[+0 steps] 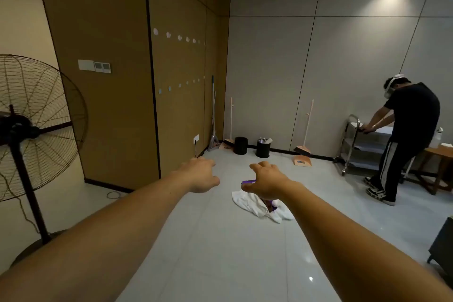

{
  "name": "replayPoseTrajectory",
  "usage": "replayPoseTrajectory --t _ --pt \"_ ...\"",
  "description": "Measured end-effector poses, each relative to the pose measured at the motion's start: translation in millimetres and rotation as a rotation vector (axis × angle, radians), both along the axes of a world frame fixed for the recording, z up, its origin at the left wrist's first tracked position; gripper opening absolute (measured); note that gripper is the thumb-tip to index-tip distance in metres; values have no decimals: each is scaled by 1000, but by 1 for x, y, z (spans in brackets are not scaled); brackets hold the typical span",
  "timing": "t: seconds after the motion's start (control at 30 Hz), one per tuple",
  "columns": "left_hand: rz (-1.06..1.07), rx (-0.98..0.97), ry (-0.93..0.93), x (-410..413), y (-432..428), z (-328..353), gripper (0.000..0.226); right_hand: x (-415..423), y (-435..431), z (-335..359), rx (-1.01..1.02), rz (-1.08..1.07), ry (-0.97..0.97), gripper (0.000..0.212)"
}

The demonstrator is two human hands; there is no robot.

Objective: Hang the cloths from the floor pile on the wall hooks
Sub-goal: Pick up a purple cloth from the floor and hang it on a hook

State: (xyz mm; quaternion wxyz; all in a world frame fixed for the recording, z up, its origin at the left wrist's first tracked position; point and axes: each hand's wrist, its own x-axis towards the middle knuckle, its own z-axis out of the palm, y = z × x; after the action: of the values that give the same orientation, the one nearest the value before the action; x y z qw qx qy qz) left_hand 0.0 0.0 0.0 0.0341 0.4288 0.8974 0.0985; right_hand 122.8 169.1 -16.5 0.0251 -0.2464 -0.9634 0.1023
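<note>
A: Floor (220,265), finish?
B: Pale tile, smooth, high gloss; it mirrors the lamps
A: White cloth (247,203)?
B: Soft fabric, matt, crumpled into folds; purple cloth (248,181) by it, also matt
A: Brown wall (110,19)?
B: Flat panels, matt, faintly textured; wall hooks (156,31) look like smooth pale plastic
A: Grey wall (343,56)?
B: Smooth panels, dull sheen under the lamp
A: Fan (22,130)?
B: Thin metal wire guard, dark matt stand
A: Trolley (367,148)?
B: Polished metal tube, bright
A: Bins (241,145)?
B: Black, slight gloss; material unclear
</note>
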Motion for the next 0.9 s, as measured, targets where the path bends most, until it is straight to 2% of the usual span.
replayPoseTrajectory --t 0.33,0.5,0.73,0.9 --pt "-27 -52 -8 -121 61 -10 65 -105 56 -13 -24 -55 -22 81" --pt "-19 -35 -6 -175 114 -13 63 -165 107 -14 -10 -44 -18 81" --pt "23 -28 -30 -249 196 -4 48 -248 191 -3 -1 16 -24 80" --pt "44 9 -49 -296 251 -5 47 -299 250 -1 -1 38 -24 81"
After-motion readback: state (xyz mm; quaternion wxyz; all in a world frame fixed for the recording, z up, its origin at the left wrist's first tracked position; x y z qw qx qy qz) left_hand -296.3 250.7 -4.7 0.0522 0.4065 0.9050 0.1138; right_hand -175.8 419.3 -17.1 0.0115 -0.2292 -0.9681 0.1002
